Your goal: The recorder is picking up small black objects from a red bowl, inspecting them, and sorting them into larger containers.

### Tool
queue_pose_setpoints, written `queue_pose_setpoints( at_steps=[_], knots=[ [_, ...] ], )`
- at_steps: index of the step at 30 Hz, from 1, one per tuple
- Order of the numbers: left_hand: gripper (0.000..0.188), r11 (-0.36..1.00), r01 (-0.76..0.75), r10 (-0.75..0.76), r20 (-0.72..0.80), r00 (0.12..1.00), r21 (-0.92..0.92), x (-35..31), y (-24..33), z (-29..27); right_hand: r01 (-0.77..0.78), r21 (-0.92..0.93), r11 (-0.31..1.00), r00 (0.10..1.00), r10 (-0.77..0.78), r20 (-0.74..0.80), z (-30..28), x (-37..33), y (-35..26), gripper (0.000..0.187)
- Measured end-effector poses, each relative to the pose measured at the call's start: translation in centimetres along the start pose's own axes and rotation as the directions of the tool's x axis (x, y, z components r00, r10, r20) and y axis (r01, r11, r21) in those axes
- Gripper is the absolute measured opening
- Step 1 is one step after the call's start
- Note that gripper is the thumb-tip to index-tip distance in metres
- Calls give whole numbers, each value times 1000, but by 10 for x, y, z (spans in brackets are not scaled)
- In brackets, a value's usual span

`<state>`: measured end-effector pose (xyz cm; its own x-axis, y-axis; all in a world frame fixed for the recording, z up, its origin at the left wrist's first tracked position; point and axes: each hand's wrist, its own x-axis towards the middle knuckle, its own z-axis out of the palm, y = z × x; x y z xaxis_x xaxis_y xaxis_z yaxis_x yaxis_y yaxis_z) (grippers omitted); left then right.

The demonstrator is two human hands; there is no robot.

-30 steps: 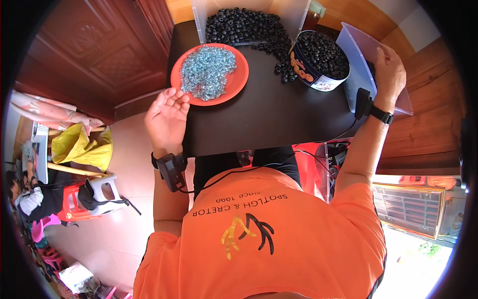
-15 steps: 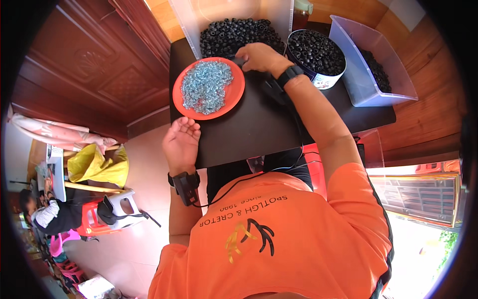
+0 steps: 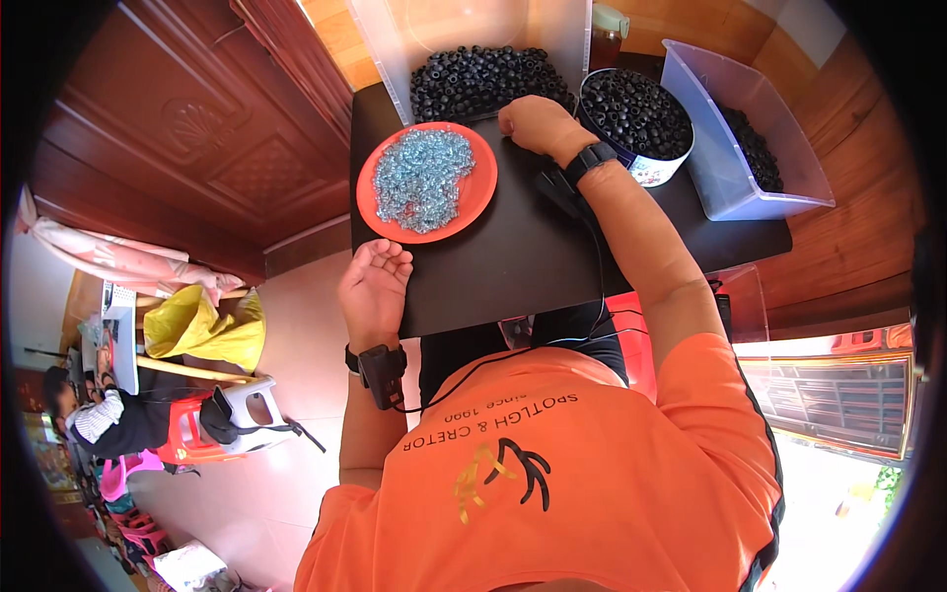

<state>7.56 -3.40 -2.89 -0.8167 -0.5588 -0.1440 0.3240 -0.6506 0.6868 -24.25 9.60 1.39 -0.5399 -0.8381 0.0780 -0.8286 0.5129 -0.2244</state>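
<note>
My right hand (image 3: 541, 129) is closed over the far side of the dark table (image 3: 493, 266), just in front of a clear bin (image 3: 582, 39) of black ring-shaped beads (image 3: 483, 81). Its fingertips are turned down, so what they hold, if anything, is hidden. Left of it lies an orange-red plate (image 3: 480, 197) heaped with small, shiny, pale blue, clear pieces (image 3: 419, 178). My left hand (image 3: 377, 291) rests at the table's left edge below the plate, palm up. Its fingers are loosely curled, and nothing shows in them.
Right of my right hand stand a round tub (image 3: 651, 170) full of black beads and a tilted clear bin (image 3: 735, 202) with more. A dark cable (image 3: 600, 257) runs over the table. Far left, a person (image 3: 94, 414) sits by a yellow sack (image 3: 202, 331).
My right hand has moved a little right, off the plate's rim, and the dark piece seen at its fingertips no longer shows. My left hand keeps its place by the plate.
</note>
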Motion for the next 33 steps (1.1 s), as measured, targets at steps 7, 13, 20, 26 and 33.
queue_pose_setpoints(
  at_steps=[7, 13, 20, 26, 33],
  knots=[
    [20, 1000, -1, 1, 28, 1000, 3, -3, -1, 0, 49, -10, 999, 982, -50, -180, 2, 16, -4, 16],
    [19, 999, 17, -16, 20, 1000, -36, 3, 1, 0, 59, 10, 998, 960, -54, -275, 13, 41, -17, 25],
    [22, 997, 40, -37, 36, 999, -66, 12, 15, 4, 85, -219, 972, 945, -148, -291, 20, 52, -21, 19],
    [24, 994, -2, 20, 151, 988, -113, 26, 35, 16, 103, -331, 938, 932, -208, -298, 21, 48, -6, 18],
    [26, 999, 7, 11, 341, 940, -51, 67, 37, 88, 251, 752, 609, 952, -14, -306, -28, 5, -13, 25]
  ],
)
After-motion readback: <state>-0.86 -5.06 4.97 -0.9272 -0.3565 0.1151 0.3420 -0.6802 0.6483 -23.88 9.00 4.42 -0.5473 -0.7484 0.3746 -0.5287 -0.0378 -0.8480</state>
